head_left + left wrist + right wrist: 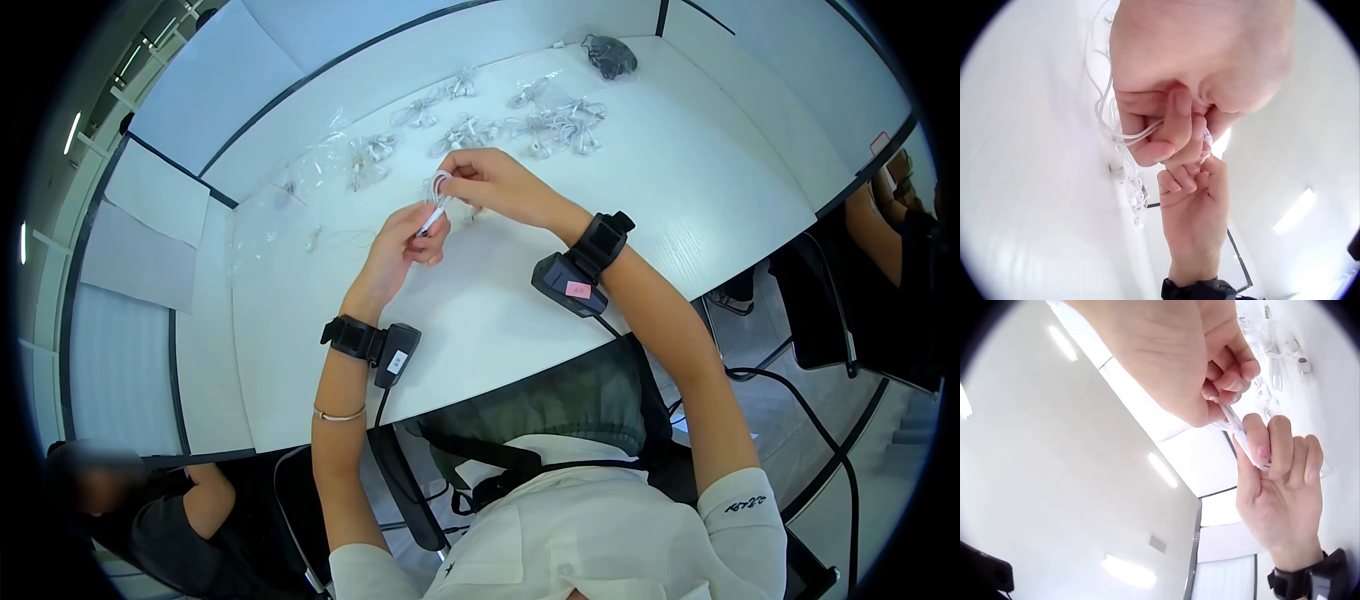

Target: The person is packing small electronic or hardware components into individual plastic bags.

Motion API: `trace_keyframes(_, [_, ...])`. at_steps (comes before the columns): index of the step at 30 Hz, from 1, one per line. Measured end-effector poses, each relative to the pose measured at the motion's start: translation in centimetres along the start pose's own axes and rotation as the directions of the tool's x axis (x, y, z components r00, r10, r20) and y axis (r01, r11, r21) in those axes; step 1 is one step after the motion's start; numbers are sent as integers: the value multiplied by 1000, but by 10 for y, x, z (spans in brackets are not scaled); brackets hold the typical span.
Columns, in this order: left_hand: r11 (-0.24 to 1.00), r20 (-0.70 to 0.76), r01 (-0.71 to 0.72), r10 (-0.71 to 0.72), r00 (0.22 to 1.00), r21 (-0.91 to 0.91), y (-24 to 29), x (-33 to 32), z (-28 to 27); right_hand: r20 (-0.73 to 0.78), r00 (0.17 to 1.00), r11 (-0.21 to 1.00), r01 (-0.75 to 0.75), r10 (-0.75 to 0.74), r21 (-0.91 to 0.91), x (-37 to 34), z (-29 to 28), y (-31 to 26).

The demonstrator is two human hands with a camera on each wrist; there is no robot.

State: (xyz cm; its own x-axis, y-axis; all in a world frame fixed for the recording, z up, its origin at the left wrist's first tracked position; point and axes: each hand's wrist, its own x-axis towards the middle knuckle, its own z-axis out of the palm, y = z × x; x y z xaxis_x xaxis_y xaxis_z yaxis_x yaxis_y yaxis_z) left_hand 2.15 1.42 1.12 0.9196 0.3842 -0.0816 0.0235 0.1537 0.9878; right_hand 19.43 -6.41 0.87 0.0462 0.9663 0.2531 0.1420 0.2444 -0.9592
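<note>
Both hands meet over the white table, working on a coiled white earphone cable (438,184). My left hand (398,248) grips its lower part, a thicker white section (1245,447) held between thumb and fingers. At the upper loop, my right hand (505,188) pinches the cord with thumb and curled fingers. Loose strands (1101,112) hang beside the left palm in the left wrist view. The fingertips of the two hands are close together, and curled fingers hide part of the coil.
Several bundles of white earphones (465,135) lie across the back of the table (640,225). Clear plastic bags (315,150) are at the left and among them. A dark grey bundle (609,58) sits at the far back. White partitions (350,75) enclose the table; people sit on either side.
</note>
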Motion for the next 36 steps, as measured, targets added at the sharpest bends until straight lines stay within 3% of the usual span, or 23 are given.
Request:
trace_keyframes(4, [999, -1, -11, 11, 1000, 34, 5, -1, 1, 59, 994, 979, -98, 89, 180, -3, -4, -16])
trace_keyframes(7, [997, -27, -15, 17, 1000, 74, 6, -2, -2, 107, 989, 966, -127, 105, 223, -3, -8, -13])
trace_keyframes(10, [994, -29, -29, 32, 999, 107, 5, -2, -5, 64, 991, 965, -126, 114, 230, -1, -3, -10])
trace_keyframes(13, [988, -24, 17, -14, 1000, 153, 8, -3, -9, 171, 976, 948, -174, 132, 266, -6, -4, -17])
trace_keyframes(17, [974, -85, -43, 64, 994, 224, 4, 2, 1, 234, 953, 894, -270, 194, 358, -5, -6, -16])
trace_keyframes(23, [970, -183, -112, 153, 971, 217, -7, 7, 14, 161, 965, 863, -258, 208, 433, -3, -3, -10])
trace_keyframes(26, [934, -257, -101, 197, 946, 344, -4, 4, 19, 166, 964, 853, -260, 206, 452, -4, -1, -12])
trace_keyframes(29, [856, -248, -101, 257, 934, 507, -10, 7, 15, 149, 958, 856, -286, 245, 430, 1, 0, -10])
trace_keyframes(30, [829, -254, -97, 277, 927, 551, -13, 9, 15, 74, 960, 882, -279, 272, 381, 1, 5, -14])
trace_keyframes(32, [765, -256, -100, 331, 908, 636, -14, 8, 20, -51, 990, 987, -123, 129, 108, -4, 14, -18])
trace_keyframes(36, [707, -198, -103, 330, 923, 700, -11, 6, 27, -178, 981, 996, -75, 82, 47, -2, 15, -8])
